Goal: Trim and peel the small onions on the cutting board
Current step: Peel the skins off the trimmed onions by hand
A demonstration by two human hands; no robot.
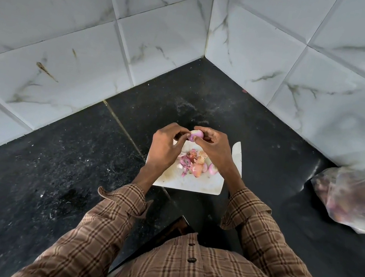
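Note:
A small pink onion (195, 135) is held above the far edge of the white cutting board (193, 182). My left hand (166, 145) pinches it from the left and my right hand (213, 146) grips it from the right. Under the hands lies a heap of pink and tan onion skins (190, 163). A peeled onion piece (213, 169) rests beside the heap, by my right wrist. A knife blade (237, 153) lies on the board's right side, its handle hidden behind my right hand.
The board sits on a black stone counter (56, 155) in a corner of white marble-patterned tiled walls (144, 37). A clear plastic bag of onions (357, 200) lies on the counter at the right. The counter's near edge is just behind the board.

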